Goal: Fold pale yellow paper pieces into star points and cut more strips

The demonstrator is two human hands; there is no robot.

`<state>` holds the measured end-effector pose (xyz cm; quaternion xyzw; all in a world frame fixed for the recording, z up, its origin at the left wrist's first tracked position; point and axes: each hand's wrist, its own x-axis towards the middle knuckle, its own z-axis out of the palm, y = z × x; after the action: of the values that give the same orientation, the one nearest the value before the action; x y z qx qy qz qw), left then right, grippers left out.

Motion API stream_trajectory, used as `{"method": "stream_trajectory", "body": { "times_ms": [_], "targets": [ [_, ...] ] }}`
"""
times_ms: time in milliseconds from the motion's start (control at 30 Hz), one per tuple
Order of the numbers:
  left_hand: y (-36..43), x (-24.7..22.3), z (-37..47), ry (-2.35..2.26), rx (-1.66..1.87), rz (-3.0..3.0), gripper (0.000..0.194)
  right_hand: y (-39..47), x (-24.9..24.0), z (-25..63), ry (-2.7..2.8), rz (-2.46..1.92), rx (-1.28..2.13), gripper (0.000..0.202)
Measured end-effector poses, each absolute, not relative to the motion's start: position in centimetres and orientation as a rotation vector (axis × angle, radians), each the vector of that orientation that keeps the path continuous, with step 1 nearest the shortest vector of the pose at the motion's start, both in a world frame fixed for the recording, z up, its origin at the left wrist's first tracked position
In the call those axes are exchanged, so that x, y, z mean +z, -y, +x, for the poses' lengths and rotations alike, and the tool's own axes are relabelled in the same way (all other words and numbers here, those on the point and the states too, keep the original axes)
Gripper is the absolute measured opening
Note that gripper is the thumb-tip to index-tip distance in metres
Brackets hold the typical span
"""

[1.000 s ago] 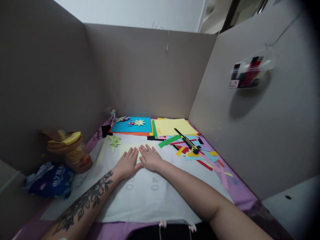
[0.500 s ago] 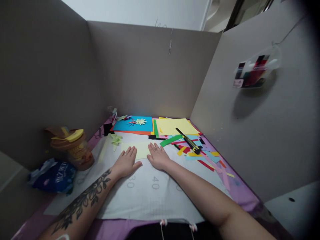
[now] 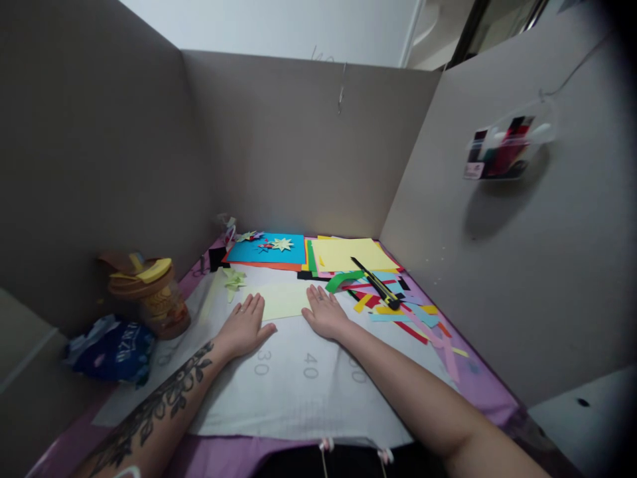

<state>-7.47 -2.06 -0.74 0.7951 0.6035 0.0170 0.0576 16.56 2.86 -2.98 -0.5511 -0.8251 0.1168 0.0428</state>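
A pale yellow paper sheet [image 3: 284, 301] lies flat on the white mat [image 3: 298, 405] in front of me. My left hand [image 3: 245, 325] rests palm down at its left edge, fingers spread and thumb pointing right. On its right edge lies my right hand [image 3: 326, 312], also flat and open. Just beyond my right fingers, a green strip [image 3: 343, 280] curves up from the mat. A black and yellow utility knife [image 3: 375, 284] rests on coloured scraps to the right.
Folded pale green pieces [image 3: 233, 282] lie left of the sheet. Behind are a blue sheet [image 3: 243, 249] with paper stars and stacked coloured paper [image 3: 343, 254]. A brown cup [image 3: 159, 299] and blue packet [image 3: 117, 352] stand left. Grey panels [image 3: 308, 146] enclose the table.
My hands have moved apart, the left one leftward and the right one rightward, uncovering more of the pale sheet. The green strip near my right hand has bent upward.
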Motion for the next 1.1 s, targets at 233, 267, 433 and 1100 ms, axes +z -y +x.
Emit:
{"method": "stream_trajectory", "body": {
  "times_ms": [233, 267, 433, 1100],
  "targets": [
    [2.6, -0.9, -8.5, -1.881, 0.109, 2.37, 0.079, -2.7, -3.3, 19.7, 2.27, -1.595, 0.265, 0.052],
    [2.6, -0.9, -8.6, -1.88, 0.111, 2.368, 0.078, -2.5, -3.2, 20.2, 2.229, -1.504, 0.245, 0.046],
    [2.7, -0.8, -8.6, -1.862, 0.098, 2.366, 0.075, -1.3, -2.3, 21.3, 2.454, -0.866, 0.185, 0.021],
    [1.9, -0.3, -8.6, -1.841, 0.241, 2.509, 0.04, -1.5, -1.4, 20.5, 2.633, -1.041, 0.343, 0.055]
  ]
}}
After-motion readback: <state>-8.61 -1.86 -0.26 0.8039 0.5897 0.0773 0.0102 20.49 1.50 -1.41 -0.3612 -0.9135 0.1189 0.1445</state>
